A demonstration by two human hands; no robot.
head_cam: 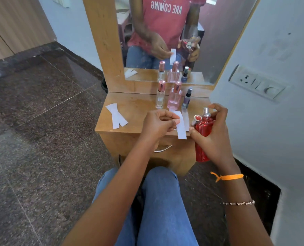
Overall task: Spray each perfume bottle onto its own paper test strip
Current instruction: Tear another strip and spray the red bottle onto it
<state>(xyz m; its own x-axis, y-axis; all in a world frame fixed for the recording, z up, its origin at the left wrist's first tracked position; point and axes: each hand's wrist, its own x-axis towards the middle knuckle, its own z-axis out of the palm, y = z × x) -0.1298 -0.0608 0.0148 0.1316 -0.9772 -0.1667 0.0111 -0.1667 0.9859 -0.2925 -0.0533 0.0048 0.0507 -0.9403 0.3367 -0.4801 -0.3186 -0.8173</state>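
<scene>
Red bottle (pixel 201 129) half-hidden by right hand (pixel 216 139)

three bottles (pixel 174 96) stood in a row at the back of the table (pixel 135 103), close to the mirror (pixel 209 41), blocking reach there. two paper strips (pixel 116 115) lay at the left, bare wood between them and the bottles. the wall (pixel 272 121) closed off the right side.

Three bottles (pixel 174 96) in a row behind the held strip (pixel 181 128); spare strips (pixel 116 116) at the table's (pixel 138 105) left.
</scene>
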